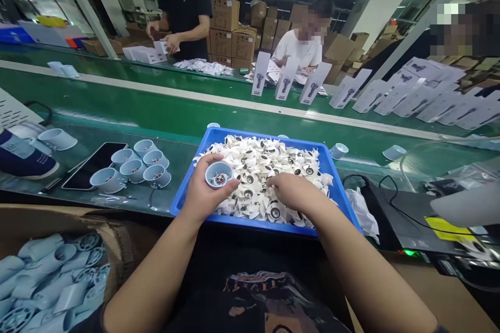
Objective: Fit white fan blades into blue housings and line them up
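Note:
A light blue cup-shaped housing (219,174) with a copper-coloured motor part inside is held in my left hand (205,187), fingers wrapped round it, its opening facing up. It is over the left part of a blue tray (339,182) heaped with small white fan blades (253,166). My right hand (291,190) reaches into the heap at the middle of the tray, fingers bent down and together among the blades. Its fingertips are partly hidden, so what they grip, if anything, cannot be made out.
Several blue housings (133,168) stand left of the tray beside a dark flat tablet (94,166). A cardboard box (117,250) of housings is at the lower left. Beyond the green conveyor (167,106), white boxes (286,80) stand near other people. Cables (390,187) lie right.

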Action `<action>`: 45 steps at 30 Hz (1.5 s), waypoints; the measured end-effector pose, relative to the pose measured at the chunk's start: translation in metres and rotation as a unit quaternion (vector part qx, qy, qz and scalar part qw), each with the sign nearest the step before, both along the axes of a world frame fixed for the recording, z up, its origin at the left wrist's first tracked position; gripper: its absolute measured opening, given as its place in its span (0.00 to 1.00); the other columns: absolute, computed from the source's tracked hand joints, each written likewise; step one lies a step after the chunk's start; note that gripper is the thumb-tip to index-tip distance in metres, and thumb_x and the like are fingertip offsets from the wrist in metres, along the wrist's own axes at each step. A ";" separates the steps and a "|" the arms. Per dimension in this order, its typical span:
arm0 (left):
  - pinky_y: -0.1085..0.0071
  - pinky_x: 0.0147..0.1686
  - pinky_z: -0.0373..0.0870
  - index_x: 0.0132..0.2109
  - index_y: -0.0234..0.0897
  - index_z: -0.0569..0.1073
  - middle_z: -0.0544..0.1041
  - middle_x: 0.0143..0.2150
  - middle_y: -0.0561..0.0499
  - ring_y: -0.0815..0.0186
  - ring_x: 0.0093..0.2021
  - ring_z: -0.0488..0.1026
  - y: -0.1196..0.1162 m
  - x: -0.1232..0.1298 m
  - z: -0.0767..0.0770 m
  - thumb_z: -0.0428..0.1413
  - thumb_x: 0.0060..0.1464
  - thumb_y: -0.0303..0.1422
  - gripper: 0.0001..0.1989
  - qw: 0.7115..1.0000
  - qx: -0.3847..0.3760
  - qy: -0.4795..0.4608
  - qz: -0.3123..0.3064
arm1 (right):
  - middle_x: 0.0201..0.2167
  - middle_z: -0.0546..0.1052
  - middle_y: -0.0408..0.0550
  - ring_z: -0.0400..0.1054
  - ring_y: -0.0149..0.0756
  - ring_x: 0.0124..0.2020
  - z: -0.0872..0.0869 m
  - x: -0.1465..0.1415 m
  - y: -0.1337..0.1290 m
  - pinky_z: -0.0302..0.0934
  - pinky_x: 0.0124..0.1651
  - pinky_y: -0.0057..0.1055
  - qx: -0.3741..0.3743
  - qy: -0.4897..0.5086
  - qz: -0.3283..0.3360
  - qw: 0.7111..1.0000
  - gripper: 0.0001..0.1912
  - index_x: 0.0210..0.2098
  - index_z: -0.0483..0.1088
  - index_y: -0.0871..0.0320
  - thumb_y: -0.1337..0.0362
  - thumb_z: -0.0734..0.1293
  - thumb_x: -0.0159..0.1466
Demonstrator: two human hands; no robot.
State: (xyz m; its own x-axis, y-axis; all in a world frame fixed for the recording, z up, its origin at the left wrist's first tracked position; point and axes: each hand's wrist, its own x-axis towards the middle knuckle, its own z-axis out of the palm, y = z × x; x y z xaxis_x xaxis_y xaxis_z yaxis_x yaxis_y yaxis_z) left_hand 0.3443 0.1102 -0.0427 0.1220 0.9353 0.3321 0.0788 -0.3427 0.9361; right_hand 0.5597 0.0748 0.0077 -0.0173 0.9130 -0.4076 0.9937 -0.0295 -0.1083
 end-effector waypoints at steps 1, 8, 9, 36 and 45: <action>0.66 0.40 0.72 0.50 0.39 0.67 0.78 0.39 0.48 0.61 0.38 0.76 -0.004 -0.004 0.000 0.68 0.41 0.45 0.32 1.000 -0.005 0.000 -0.009 | 0.54 0.70 0.53 0.68 0.43 0.52 0.002 0.000 0.004 0.67 0.56 0.46 -0.017 -0.002 0.000 1.000 0.13 0.55 0.70 0.59 0.63 0.67 0.73; 0.65 0.39 0.72 0.49 0.39 0.66 0.78 0.37 0.50 0.60 0.37 0.77 -0.018 -0.033 0.008 0.68 0.41 0.45 0.31 0.999 -0.031 0.018 0.008 | 0.51 0.72 0.51 0.69 0.43 0.51 0.007 0.001 -0.002 0.67 0.56 0.47 -0.073 0.017 0.013 0.997 0.13 0.54 0.70 0.59 0.65 0.68 0.72; 0.65 0.39 0.72 0.49 0.39 0.65 0.78 0.37 0.50 0.60 0.37 0.76 -0.018 -0.035 0.008 0.68 0.41 0.45 0.32 0.999 -0.036 0.021 0.013 | 0.50 0.72 0.51 0.69 0.43 0.50 0.006 0.001 -0.004 0.67 0.56 0.47 -0.071 0.021 0.006 0.997 0.14 0.55 0.70 0.59 0.65 0.69 0.71; 0.61 0.55 0.73 0.58 0.42 0.73 0.79 0.54 0.46 0.57 0.52 0.77 -0.052 -0.003 0.016 0.69 0.48 0.38 0.30 0.948 0.143 0.231 -0.165 | 0.34 0.72 0.47 0.68 0.36 0.34 -0.011 0.001 -0.067 0.64 0.39 0.33 0.160 0.568 -0.021 0.807 0.14 0.44 0.72 0.56 0.57 0.67 0.60; 0.60 0.59 0.72 0.62 0.42 0.66 0.79 0.54 0.45 0.58 0.54 0.77 -0.073 0.010 0.014 0.60 0.56 0.28 0.28 0.924 0.299 0.228 -0.075 | 0.46 0.68 0.50 0.69 0.41 0.43 0.000 -0.019 -0.067 0.65 0.46 0.39 0.276 0.436 0.071 0.854 0.08 0.36 0.79 0.51 0.65 0.66 0.64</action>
